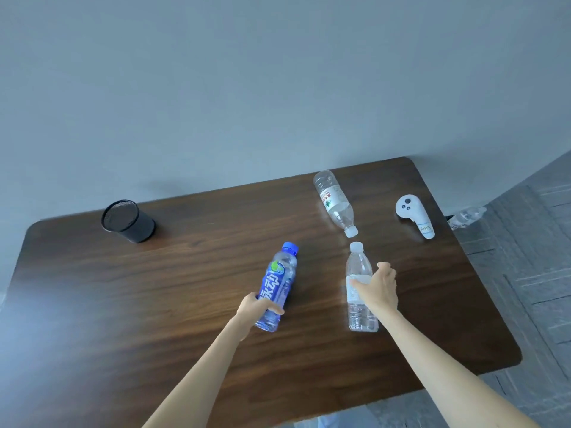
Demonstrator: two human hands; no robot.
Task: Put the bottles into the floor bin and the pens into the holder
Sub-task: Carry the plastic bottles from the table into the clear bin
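Note:
On the dark wooden table [154, 288] my left hand [254, 307] grips the lower part of a blue-labelled bottle [278, 285] with a blue cap. My right hand [378, 288] reaches over a clear bottle [358, 291] with a white cap, thumb touching its label and fingers spread past its right side. A third clear bottle [333, 202] with a red and white label lies further back, cap pointing toward me. A black mesh pen holder [128, 220] stands at the back left. No pens and no floor bin are in view.
A white handheld controller [414, 214] lies near the table's right edge. Another clear bottle [465, 216] lies on the grey floor beyond that edge. A grey wall runs behind the table.

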